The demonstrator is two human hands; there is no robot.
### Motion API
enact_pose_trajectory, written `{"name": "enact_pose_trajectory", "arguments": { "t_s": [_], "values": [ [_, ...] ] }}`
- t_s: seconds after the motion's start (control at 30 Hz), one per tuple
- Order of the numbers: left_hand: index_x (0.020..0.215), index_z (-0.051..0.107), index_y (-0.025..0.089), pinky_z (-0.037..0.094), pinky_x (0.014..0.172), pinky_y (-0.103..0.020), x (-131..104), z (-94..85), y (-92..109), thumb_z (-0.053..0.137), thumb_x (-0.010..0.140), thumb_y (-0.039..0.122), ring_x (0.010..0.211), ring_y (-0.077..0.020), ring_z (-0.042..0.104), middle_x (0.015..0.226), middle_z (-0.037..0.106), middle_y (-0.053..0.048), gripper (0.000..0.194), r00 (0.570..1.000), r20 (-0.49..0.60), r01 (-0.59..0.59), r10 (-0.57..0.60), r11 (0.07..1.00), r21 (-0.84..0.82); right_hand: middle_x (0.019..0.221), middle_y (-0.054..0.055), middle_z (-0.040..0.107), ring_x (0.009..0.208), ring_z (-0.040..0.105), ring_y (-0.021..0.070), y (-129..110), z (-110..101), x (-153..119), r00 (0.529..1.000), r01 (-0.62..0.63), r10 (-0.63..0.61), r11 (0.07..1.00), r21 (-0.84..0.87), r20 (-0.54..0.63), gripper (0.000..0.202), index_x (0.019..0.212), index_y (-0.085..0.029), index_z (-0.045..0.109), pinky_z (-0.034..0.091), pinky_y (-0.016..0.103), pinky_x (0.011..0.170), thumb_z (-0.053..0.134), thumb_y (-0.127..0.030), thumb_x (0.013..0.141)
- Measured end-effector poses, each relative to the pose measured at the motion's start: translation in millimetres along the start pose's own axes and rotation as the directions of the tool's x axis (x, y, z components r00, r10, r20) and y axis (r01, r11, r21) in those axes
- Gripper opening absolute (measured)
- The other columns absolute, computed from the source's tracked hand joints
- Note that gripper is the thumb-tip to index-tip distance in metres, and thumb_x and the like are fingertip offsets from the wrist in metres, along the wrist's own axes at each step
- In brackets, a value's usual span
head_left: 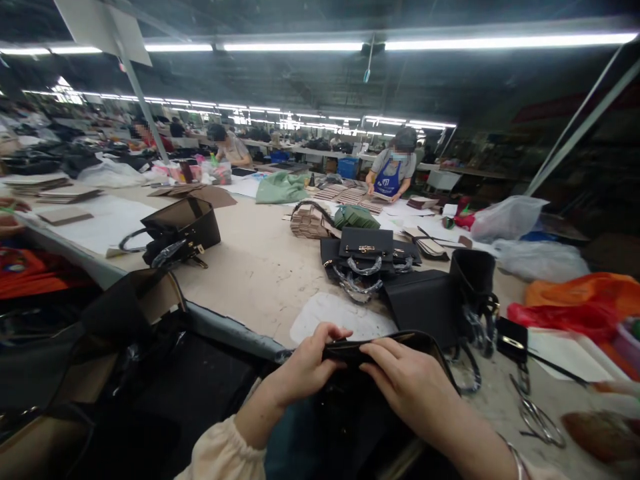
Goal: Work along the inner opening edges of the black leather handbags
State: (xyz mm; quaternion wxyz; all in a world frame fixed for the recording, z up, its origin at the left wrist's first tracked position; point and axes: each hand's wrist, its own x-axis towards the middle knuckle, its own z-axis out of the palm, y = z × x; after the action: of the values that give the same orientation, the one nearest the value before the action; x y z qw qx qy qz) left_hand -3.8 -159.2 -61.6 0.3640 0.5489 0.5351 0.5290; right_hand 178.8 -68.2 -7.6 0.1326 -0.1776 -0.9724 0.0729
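Black, open-topped bag (345,400) pinched at its rim

The bag is at the near edge of a beige worktable (245,260); the left hand (316,359) pinches its rim between thumb and fingers; the right hand (406,373), just beside, pinches the same rim; beyond lie a white, rounded sheet (335,317) and black handbags with clear-wrapped handles (367,241); silver metal scissors (539,417) lie rightward.

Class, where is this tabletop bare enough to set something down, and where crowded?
Bare tabletop lies between the open black bag at left and the clustered black bags, beyond the pale sheet. At right it's crowded with scissors and whitish plastic.
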Motion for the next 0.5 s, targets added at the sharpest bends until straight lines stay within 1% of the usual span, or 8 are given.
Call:
{"name": "enact_pose_trajectory", "arguments": {
  "t_s": [0.1, 0.17, 0.23, 0.37, 0.43, 0.5],
  "values": [
    [0.104, 0.047, 0.022, 0.041, 0.099, -0.036, 3.4, 6.0, -1.8, 0.056, 0.078, 0.010, 0.116, -0.0196, 0.054, 0.121, 0.061, -0.007, 0.029, 1.000, 0.000, -0.008, 0.008, 0.999, 0.035, 0.090, 0.002, 0.063, 0.078, 0.060, 0.0180, 3.5, 2.0, -3.6, 0.999, -0.051, 0.051, 0.998, -0.021, 0.019, 0.013, 0.102, -0.023, 0.055, 0.042, 0.030, 0.065, 0.050, -0.021, 0.090],
    [0.102, 0.047, 0.022, 0.041, 0.099, -0.036, 6.5, 9.5, -2.8, 0.055, 0.080, 0.012, 0.116, -0.0195, 0.055, 0.121, 0.061, -0.007, 0.026, 1.000, 0.007, -0.012, 0.012, 0.999, 0.039, 0.085, 0.000, 0.061, 0.076, 0.059, 0.0171, 6.0, 1.4, -6.1, 0.997, -0.074, 0.074, 0.997, -0.024, 0.021, 0.006, 0.094, -0.023, 0.055, 0.040, 0.029, 0.064, 0.050, -0.021, 0.090],
    [0.100, 0.047, 0.022, 0.042, 0.098, -0.036, 9.6, 11.6, -3.4, 0.055, 0.081, 0.013, 0.115, -0.0196, 0.055, 0.121, 0.061, -0.007, 0.023, 1.000, 0.005, -0.006, 0.006, 0.999, 0.043, 0.081, 0.000, 0.060, 0.074, 0.058, 0.0162, 7.6, 0.0, -7.8, 0.996, -0.090, 0.090, 0.996, -0.022, 0.017, 0.004, 0.087, -0.022, 0.053, 0.038, 0.029, 0.064, 0.050, -0.021, 0.090],
    [0.098, 0.048, 0.022, 0.043, 0.097, -0.035, 15.1, 12.2, -3.4, 0.053, 0.083, 0.013, 0.114, -0.0194, 0.056, 0.121, 0.063, -0.007, 0.018, 0.999, -0.021, 0.033, -0.032, 0.999, 0.039, 0.079, -0.002, 0.060, 0.072, 0.058, 0.0155, 9.7, -3.4, -8.1, 0.991, -0.128, 0.129, 0.991, -0.028, 0.044, 0.002, 0.088, -0.022, 0.051, 0.035, 0.028, 0.062, 0.053, -0.022, 0.089],
    [0.097, 0.050, 0.022, 0.044, 0.096, -0.034, 17.4, 11.6, -3.3, 0.054, 0.082, 0.013, 0.114, -0.0194, 0.057, 0.120, 0.063, -0.007, 0.019, 0.999, -0.021, 0.041, -0.040, 0.998, 0.039, 0.080, -0.002, 0.061, 0.074, 0.058, 0.0154, 11.7, -4.4, -7.1, 0.989, -0.134, 0.136, 0.990, -0.046, 0.064, 0.002, 0.088, -0.023, 0.052, 0.034, 0.028, 0.063, 0.052, -0.021, 0.089],
    [0.098, 0.054, 0.022, 0.044, 0.096, -0.033, 19.4, 11.0, -3.9, 0.056, 0.080, 0.012, 0.114, -0.0192, 0.057, 0.119, 0.064, -0.006, 0.021, 0.999, -0.018, 0.042, -0.041, 0.998, 0.056, 0.080, -0.001, 0.061, 0.075, 0.058, 0.0153, 14.4, -4.4, -5.8, 0.989, -0.132, 0.136, 0.989, -0.069, 0.064, 0.007, 0.085, -0.022, 0.053, 0.034, 0.028, 0.064, 0.050, -0.022, 0.091]
  ]
}}
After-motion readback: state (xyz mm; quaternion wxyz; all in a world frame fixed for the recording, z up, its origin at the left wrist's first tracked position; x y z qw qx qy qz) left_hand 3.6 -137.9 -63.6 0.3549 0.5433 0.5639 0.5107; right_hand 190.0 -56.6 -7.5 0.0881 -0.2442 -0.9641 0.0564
